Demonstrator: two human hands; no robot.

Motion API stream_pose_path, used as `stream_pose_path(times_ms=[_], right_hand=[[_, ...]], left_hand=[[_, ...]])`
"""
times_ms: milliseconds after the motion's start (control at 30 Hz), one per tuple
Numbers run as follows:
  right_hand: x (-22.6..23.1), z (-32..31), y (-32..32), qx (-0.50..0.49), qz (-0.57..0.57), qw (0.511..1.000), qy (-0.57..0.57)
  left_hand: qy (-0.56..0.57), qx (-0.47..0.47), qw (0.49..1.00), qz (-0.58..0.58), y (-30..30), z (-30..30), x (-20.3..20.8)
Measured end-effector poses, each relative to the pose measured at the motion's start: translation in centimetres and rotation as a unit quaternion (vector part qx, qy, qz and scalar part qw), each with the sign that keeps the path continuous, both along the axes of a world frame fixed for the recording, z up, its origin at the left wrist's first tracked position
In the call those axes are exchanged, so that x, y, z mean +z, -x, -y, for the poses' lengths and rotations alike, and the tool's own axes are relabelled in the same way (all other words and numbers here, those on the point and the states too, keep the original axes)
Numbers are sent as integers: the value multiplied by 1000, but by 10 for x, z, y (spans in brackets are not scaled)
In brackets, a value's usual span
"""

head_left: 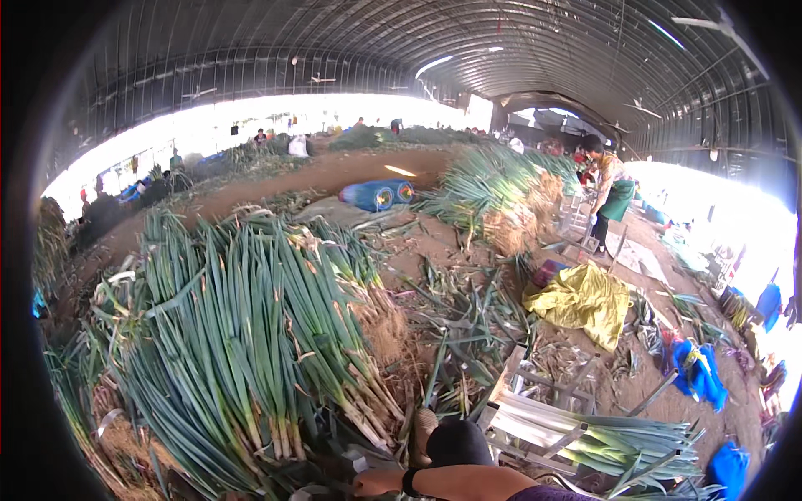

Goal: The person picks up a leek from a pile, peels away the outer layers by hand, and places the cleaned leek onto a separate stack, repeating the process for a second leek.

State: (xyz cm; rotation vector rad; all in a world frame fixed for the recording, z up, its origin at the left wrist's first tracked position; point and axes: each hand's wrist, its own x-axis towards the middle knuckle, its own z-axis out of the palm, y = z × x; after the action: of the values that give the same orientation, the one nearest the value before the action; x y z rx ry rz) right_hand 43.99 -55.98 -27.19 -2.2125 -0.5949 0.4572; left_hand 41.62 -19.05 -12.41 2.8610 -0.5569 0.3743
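The big green-onion heap (pixel 251 334) on the left looks uncleaned, probably work outstanding; the smaller, whiter batch (pixel 614 438) on the rack (pixel 506 374) appears done. At the lower edge one hand (pixel 378 482) shows, its grip impossible to tell.

We're up at head level, looking through the left fisheye, facing forward and tipped down, with a hugely wide sweep! Our right forearm (pixel 476 482) crosses very near, at the bottom edge; the leeks (pixel 238 334) fan out close by, lower left, and the arched roof (pixel 501 46) bends away far ahead.
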Motion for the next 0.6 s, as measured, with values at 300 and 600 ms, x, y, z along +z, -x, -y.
stream_pose_path(times_ms=[300,600], right_hand=[[-31,10,19,-36,-1,999,35],[14,0,-1,-33,-77,995,45]], left_hand=[[182,-55,981,41,-46,15,-5],[789,174,530,-255,-84,-17,-70]])
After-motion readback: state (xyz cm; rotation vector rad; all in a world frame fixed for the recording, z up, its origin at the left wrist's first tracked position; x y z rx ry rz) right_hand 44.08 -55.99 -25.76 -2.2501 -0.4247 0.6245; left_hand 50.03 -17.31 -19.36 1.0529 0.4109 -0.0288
